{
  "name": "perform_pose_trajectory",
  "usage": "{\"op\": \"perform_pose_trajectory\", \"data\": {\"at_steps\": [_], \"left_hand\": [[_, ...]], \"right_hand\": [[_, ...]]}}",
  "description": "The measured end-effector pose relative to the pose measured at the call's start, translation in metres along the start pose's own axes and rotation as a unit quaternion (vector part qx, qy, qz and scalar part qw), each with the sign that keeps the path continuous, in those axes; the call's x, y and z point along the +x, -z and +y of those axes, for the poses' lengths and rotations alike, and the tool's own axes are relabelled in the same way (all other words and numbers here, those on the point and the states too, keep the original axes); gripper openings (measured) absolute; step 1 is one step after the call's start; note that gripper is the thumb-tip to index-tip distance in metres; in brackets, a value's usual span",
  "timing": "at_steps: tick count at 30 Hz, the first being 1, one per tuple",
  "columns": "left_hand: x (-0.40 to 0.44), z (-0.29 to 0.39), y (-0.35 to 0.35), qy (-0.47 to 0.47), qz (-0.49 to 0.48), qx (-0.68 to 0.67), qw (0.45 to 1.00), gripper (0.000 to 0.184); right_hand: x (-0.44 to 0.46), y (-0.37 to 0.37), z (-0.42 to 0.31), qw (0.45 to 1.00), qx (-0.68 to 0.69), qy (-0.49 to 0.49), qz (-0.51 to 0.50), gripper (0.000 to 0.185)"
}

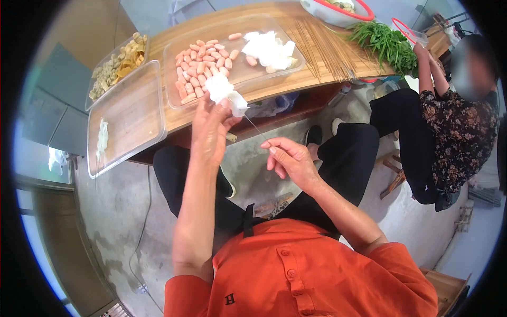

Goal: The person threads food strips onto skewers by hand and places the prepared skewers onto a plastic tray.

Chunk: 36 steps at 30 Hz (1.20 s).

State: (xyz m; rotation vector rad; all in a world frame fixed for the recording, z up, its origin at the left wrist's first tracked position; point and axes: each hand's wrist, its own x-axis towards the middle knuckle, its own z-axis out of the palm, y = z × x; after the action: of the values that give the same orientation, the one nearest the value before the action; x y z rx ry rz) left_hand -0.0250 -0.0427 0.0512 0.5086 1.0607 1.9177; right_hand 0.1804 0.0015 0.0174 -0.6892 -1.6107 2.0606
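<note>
My left hand [210,127] is closed around white, ruffled pieces of food [226,95] at the near edge of the table. A thin skewer [254,127] runs from these pieces down to my right hand [289,160], whose thumb and fingers pinch its lower end. Just beyond my left hand lies a clear plastic tray [174,100] with many small pink sausages [203,63] on its left side. More of the white pieces [269,50] are heaped on its right side.
At left, a clear tray [132,124] holds a skewered white piece [102,138]; behind it stands a tub of yellowish food [119,66]. Loose skewers [322,50], leafy greens [385,45] and a red-rimmed bowl [338,18] occupy the table's right. A co-worker [459,127] sits there, hands at the greens.
</note>
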Motion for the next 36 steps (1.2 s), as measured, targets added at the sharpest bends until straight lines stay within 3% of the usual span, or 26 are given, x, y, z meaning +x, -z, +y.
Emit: {"op": "perform_pose_trajectory", "data": {"at_steps": [5,12,27,33,36], "left_hand": [[-0.013,-0.005,-0.013,-0.015,0.011,-0.046,0.999,0.042],[-0.019,-0.013,-0.013,-0.007,0.056,-0.012,0.998,0.040],[-0.025,-0.011,-0.001,0.022,-0.023,0.062,0.998,0.035],[-0.003,0.015,0.012,0.025,0.062,-0.076,0.995,0.030],[0.003,0.021,0.012,0.015,0.065,-0.073,0.995,0.032]], "right_hand": [[0.002,-0.007,-0.003,1.000,0.018,-0.014,-0.009,0.023],[0.005,-0.011,-0.002,0.998,0.060,-0.018,-0.006,0.023],[0.007,-0.016,-0.008,0.996,0.081,-0.033,-0.016,0.024],[0.000,-0.019,-0.008,0.996,0.067,-0.052,-0.018,0.023],[-0.003,-0.021,-0.006,0.996,0.060,-0.058,-0.026,0.023]]}}
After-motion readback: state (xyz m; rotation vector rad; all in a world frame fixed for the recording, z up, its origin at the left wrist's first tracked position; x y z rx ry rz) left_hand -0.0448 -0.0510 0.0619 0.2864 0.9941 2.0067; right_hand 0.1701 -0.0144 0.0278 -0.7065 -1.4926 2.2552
